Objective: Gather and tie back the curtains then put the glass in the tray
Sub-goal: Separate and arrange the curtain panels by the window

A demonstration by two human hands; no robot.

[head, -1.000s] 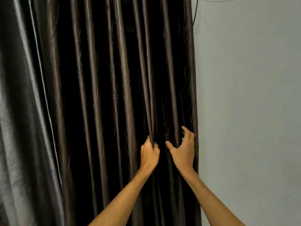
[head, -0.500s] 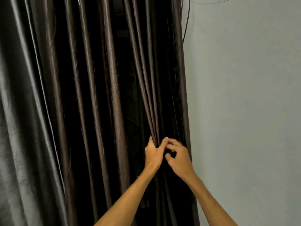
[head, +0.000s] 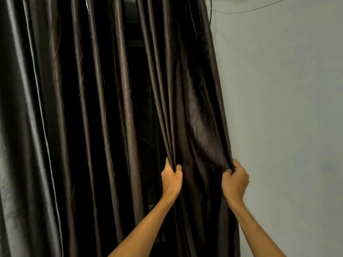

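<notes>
A dark brown satin curtain (head: 104, 112) hangs in long pleats across the left and middle of the head view. My left hand (head: 171, 178) grips a bunch of its folds near the middle. My right hand (head: 234, 179) grips the curtain's right edge and holds it out over the wall. The cloth between my hands (head: 202, 134) is spread flat. A narrow dark gap (head: 138, 89) shows between the pleats left of my left hand. No glass or tray is in view.
A pale grey wall (head: 287, 108) fills the right side. A thin cable (head: 246, 10) runs across its top and down beside the curtain edge. A second, lighter curtain panel (head: 13, 145) hangs at the far left.
My hands were together on the folds half a second ago. My right hand has since pulled the curtain's edge rightward, spreading the cloth, while my left hand keeps its grip.
</notes>
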